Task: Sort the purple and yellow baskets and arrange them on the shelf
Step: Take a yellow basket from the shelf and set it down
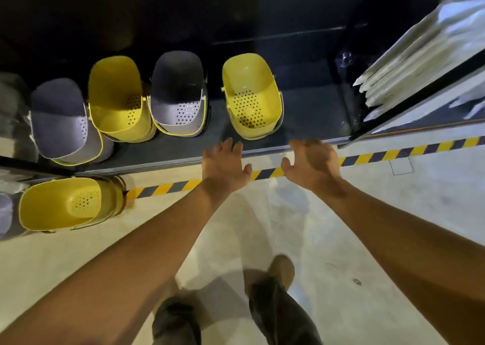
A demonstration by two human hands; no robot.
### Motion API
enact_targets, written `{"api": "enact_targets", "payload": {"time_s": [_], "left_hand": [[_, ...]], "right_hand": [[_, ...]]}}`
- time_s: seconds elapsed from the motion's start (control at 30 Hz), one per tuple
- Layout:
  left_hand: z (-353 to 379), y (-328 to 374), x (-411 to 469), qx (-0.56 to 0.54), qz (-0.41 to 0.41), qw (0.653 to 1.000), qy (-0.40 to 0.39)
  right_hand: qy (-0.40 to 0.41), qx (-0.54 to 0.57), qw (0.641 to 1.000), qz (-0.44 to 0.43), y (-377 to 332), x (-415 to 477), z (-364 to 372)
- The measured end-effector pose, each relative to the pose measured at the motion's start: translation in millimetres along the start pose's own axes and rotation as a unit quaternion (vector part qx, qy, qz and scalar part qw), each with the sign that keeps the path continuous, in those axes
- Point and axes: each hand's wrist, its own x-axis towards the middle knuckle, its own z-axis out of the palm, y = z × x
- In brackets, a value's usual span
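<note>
Pale, glossy floor fills the foreground, where dark trouser legs and one brown shoe show beneath two bare forearms stretched toward a low, dark shelf (315, 113). The left hand (225, 161) and the right hand (311, 161) hover side by side over a strip of yellow-and-black hazard tape (380, 154). Each hand has its fingers spread and loose, and neither holds anything. The right hand's fingertips reach the shelf's front lip. On the floor to the left, just before the shelf, lies a yellow floor basket (65, 203), with a sliver of another purple basket (4, 213) at the frame's edge. On the shelf the colours alternate from left to right: a purple stack (60, 119), a yellow stack (118, 95), a purple middle basket (178, 92), and a lone yellow basket (252, 92) set apart directly beyond the hands. White wrapped packs (420, 56) lie on the neighbouring rack at far right. With the colours mixed and baskets not yet shelved, the sorting looks roughly midway. The step in hand appears to concern the lone yellow basket. The next move likely calls for both hands to take its rim from either side and nest it squarely into the yellow stack, freeing room to group the purples.
</note>
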Motion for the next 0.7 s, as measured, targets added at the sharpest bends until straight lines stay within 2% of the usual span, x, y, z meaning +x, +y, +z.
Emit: {"api": "enact_targets", "payload": {"time_s": [0.1, 0.23, 0.37, 0.43, 0.57, 0.7], "left_hand": [[15.7, 13.8, 27.1, -0.108, -0.063, 0.992, 0.027], [39.9, 18.1, 73.7, -0.191, -0.115, 0.974, 0.032], [68.5, 19.4, 127.2, -0.283, -0.17, 0.944, 0.022], [90.1, 16.4, 165.1, -0.374, -0.199, 0.906, 0.02], [125.5, 6.1, 229.6, -0.563, -0.235, 0.792, 0.016], [153.7, -8.0, 272.5, -0.637, -0.227, 0.737, 0.022]], "right_hand": [[0.009, 0.068, 0.997, 0.024, 13.7, 27.5, 17.0], [-0.012, 0.156, 0.986, 0.065, 19.0, 71.2, 51.0], [-0.007, 0.205, 0.974, 0.1, 21.3, 118.1, 86.1], [-0.007, 0.262, 0.958, 0.121, 22.8, 151.9, 109.2], [-0.037, 0.38, 0.91, 0.159, 22.4, 211.6, 150.6], [-0.066, 0.528, 0.822, 0.203, 16.0, 252.9, 184.2]]}}
